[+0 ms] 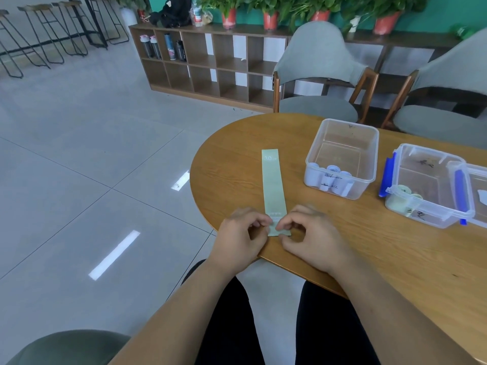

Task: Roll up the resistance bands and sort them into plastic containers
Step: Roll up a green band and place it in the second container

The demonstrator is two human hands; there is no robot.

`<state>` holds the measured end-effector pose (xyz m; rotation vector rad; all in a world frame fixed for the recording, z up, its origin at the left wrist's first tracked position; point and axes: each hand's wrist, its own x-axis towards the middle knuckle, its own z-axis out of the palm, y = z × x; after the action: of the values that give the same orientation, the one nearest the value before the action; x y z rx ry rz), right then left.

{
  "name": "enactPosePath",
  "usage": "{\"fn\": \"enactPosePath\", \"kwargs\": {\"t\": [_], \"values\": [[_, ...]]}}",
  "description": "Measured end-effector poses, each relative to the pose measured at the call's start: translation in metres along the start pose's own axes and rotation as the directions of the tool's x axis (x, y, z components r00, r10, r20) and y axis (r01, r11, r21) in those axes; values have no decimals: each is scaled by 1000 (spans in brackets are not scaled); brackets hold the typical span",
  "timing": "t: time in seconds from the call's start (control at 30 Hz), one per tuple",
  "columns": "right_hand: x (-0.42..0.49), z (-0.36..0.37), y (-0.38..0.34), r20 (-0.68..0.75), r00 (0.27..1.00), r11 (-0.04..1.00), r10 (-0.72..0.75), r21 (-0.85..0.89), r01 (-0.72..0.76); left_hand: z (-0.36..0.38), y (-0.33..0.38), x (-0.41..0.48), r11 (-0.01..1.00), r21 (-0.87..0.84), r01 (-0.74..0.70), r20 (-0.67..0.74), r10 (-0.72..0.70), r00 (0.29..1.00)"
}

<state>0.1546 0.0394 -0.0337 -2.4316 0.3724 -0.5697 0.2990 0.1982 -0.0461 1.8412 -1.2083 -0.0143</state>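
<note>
On the wooden counter, left of the open container of white rolls and the blue-clipped container of pale rolls, the green resistance band lies flat and lengthwise. Start the coil tight: turn the near end over evenly and keep both edges square, so that the roll does not cone. The left hand and right hand sit close together, fingers curled, each pinching the band's near end.

Band near end partly hidden under fingertips of left hand and right hand; right knuckles blurred. Third container cut off by right edge. Handwriting on middle container and left container too small to read. Far-right chair cropped too.
</note>
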Motion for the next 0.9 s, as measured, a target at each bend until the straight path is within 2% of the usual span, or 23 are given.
{"fn": "enactPosePath", "kwargs": {"t": [0.27, 0.53, 0.9], "values": [[0, 2, 0, -64, 998, 999, -17, 39, 20, -3, 2, -1, 998, -5, -70, 14, 70, 997], [-4, 0, -2, -80, 996, 999, -34, -40, 31, -7, 6, -1, 1000, -15, -15, 6, 15, 1000], [-6, -1, 0, -142, 990, 999, 8, -43, -15, -7, 9, 0, 999, -26, 39, 16, -38, 999]]}}
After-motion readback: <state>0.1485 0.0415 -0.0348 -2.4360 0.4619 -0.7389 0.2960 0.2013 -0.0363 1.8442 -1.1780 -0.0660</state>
